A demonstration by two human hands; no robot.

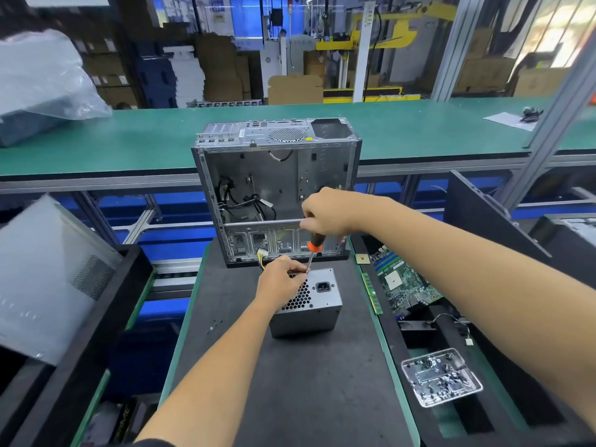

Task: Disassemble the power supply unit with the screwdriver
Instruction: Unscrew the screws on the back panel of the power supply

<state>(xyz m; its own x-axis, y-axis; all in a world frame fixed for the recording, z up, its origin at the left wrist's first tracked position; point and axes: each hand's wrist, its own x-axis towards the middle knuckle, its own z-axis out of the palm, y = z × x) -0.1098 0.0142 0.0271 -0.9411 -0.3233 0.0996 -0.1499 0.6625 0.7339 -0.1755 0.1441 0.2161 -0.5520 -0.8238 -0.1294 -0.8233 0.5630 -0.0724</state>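
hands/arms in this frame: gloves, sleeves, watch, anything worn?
No gloves: left hand and right hand are both bare. Both forearms are uncovered along their visible length, with no watch, ring or wristband showing. A sliver of dark fabric, probably clothing, sits at the bottom edge near the left arm.

Grey power supply unit [309, 304] with a black honeycomb vent pattern; screwdriver [314, 245] with a black handle and orange collar. Dark grey mat [290, 382] on a green desk [419, 130]. Silver computer case [277, 188] with perforated round grille. Green circuit board [406, 282]; blue bins [174, 204] below.
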